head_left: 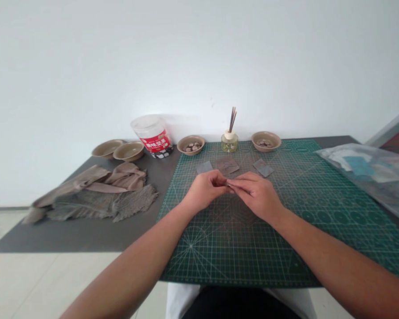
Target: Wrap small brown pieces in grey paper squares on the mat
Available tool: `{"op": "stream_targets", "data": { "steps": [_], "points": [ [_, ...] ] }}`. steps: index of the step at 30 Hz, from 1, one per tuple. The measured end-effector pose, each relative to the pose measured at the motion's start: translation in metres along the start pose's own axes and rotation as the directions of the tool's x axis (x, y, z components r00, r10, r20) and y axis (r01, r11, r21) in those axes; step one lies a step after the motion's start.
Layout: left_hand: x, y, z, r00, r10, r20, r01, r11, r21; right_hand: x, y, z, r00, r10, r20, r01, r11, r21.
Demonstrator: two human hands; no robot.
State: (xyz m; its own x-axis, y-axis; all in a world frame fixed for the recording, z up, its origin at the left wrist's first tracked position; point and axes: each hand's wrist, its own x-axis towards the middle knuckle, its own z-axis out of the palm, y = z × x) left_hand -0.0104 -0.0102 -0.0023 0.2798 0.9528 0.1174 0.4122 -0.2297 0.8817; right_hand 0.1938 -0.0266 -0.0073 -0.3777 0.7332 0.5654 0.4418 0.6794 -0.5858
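Fingertip to fingertip, my left hand [204,189] and my right hand [260,195] meet above the green cutting mat [219,261]. Both are closed in a pinch around something small that their fingers mostly hide; I cannot make out its kind. Just beyond the hands lie flat pieces on the mat: a bluish-grey square [204,167], a brownish square [228,164] with faint marks, and a grey square [263,168]. A faint dark patch [242,212] shows on the mat below my fingers.
Along the wall stand a bowl [183,149] and another bowl [275,144] with small brown lumps, a reed diffuser [229,142], and a red-labelled plastic tub [153,133]. Two bowls [129,153] and crumpled cloths [119,201] lie left. A clear plastic bag [382,186] covers the right side.
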Motion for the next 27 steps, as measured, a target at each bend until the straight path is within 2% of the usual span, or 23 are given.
{"op": "stream_targets", "data": {
  "steps": [4,11,13,15,18,20,24,27],
  "points": [
    [0.0,0.0,0.0,0.998,0.006,-0.068,-0.004,0.999,0.034,0.0,0.001,-0.001,1.0,0.012,0.003,-0.012,0.999,-0.032],
    [0.001,-0.001,-0.001,1.0,0.021,0.005,-0.021,1.0,-0.009,-0.001,-0.006,-0.001,0.999,-0.033,0.005,0.033,0.999,0.012],
    [0.001,-0.001,-0.001,1.0,0.017,0.002,-0.017,0.998,-0.061,-0.001,-0.003,-0.002,0.999,0.031,-0.013,-0.03,0.999,0.025],
    [0.002,0.0,-0.002,0.999,0.029,0.021,-0.026,0.991,-0.13,-0.001,0.001,-0.002,0.987,0.155,-0.033,-0.15,0.983,0.105],
    [0.002,0.001,-0.003,0.995,0.082,0.064,-0.067,0.977,-0.204,0.0,0.007,0.002,0.95,0.311,0.034,-0.301,0.88,0.369],
    [0.001,0.002,-0.004,0.99,0.108,0.086,-0.09,0.976,-0.197,0.001,0.008,0.005,0.937,0.331,0.11,-0.34,0.791,0.508],
    [0.0,0.005,-0.005,0.984,0.124,0.126,-0.097,0.975,-0.202,0.005,0.006,0.005,0.919,0.355,0.17,-0.38,0.692,0.614],
    [-0.001,0.006,-0.004,0.984,0.135,0.113,-0.109,0.971,-0.214,0.007,0.006,0.003,0.909,0.36,0.211,-0.409,0.666,0.624]
  ]
}}
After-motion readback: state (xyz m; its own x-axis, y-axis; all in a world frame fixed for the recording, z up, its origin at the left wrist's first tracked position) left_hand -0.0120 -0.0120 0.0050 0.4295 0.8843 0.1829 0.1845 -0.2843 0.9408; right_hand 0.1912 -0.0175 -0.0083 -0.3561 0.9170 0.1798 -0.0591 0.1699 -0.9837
